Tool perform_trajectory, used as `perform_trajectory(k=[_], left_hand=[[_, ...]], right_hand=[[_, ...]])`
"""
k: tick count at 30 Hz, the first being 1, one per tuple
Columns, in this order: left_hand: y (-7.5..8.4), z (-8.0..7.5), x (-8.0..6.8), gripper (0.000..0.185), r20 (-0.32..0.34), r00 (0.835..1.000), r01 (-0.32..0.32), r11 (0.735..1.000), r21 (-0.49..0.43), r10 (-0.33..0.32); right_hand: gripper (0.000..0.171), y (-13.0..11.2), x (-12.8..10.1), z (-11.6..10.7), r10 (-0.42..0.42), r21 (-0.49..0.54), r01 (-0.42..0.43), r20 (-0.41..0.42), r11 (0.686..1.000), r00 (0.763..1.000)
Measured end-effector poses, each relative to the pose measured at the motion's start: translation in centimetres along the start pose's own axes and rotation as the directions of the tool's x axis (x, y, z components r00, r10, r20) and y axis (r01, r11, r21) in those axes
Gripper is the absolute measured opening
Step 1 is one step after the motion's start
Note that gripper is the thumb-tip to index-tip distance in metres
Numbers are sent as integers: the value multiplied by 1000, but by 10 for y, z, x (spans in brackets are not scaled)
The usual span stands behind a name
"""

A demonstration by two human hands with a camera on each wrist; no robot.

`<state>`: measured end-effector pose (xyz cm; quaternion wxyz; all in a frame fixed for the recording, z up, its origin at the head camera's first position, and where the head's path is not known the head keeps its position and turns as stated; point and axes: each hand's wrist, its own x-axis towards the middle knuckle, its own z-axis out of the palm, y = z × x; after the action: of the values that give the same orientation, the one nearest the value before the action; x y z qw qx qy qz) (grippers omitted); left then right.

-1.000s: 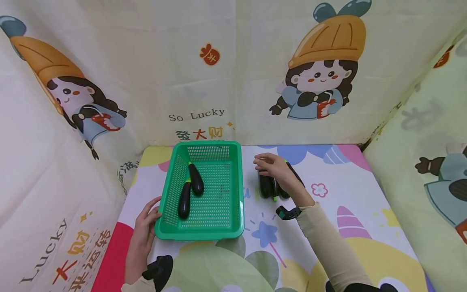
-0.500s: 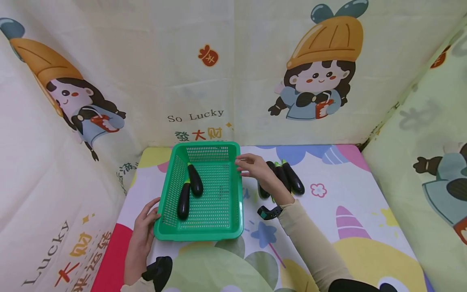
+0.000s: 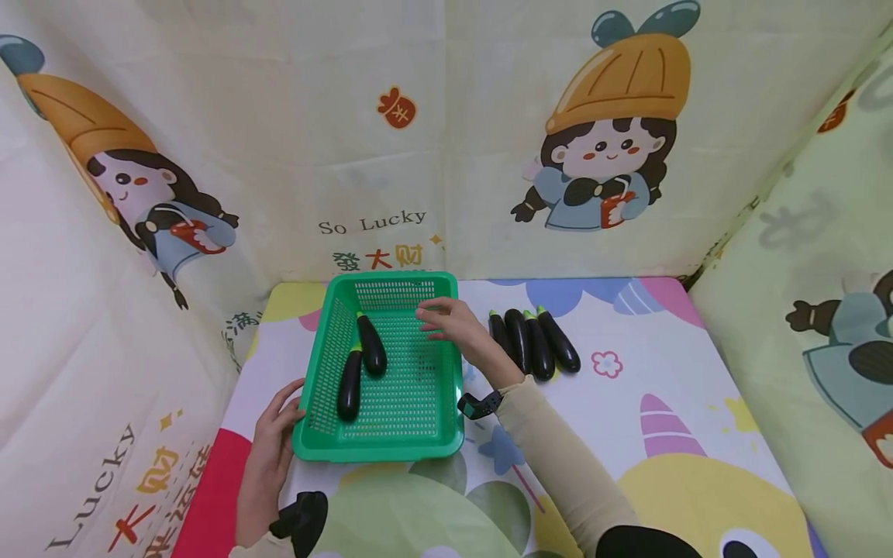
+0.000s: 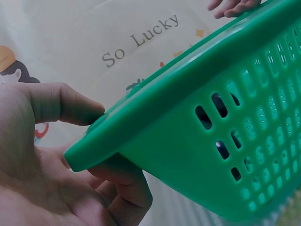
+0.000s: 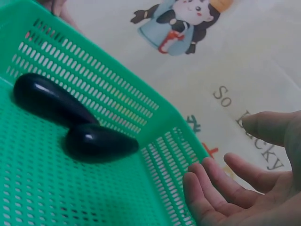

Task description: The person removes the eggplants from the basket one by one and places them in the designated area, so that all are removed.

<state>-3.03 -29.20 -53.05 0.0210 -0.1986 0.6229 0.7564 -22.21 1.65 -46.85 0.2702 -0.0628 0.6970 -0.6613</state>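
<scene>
- Two glossy dark eggplants [image 3: 360, 359] lie in a green perforated plastic basket [image 3: 446, 387], left half, tips touching.
- Left hand [image 3: 268, 453]: grip clamped on the basket's near-left corner, thumb over the smooth rim.
- Right hand [image 3: 449, 324]: grip apart and empty, over the basket's far-right part, eggplants well left of it.
- Four more eggplants [image 3: 533, 344] sit side by side on the table [image 3: 670, 403].

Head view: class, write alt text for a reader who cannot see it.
A green basket holds two dark eggplants; the left hand grips its near corner, the empty right hand hovers above it. Four more eggplants lie on the colourful mat.
</scene>
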Motion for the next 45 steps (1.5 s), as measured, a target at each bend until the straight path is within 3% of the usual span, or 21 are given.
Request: perform_trajectory(k=[20, 33, 40, 45], left_hand=[[2, 0, 1, 62, -7, 1000, 17, 1000, 15, -17], [3, -1, 5, 60, 10, 999, 40, 999, 15, -40], [4, -1, 6, 60, 14, 999, 48, 999, 15, -48], [3, -3, 5, 59, 30, 999, 45, 999, -3, -44]], right_hand=[[30, 15, 34, 61, 85, 24, -85, -1, 996, 996], [36, 19, 48, 76, 132, -34, -133, -39, 990, 990], [34, 18, 58, 87, 130, -146, -139, -69, 979, 989], [35, 27, 62, 96, 98, -327, -139, -138, 935, 985]])
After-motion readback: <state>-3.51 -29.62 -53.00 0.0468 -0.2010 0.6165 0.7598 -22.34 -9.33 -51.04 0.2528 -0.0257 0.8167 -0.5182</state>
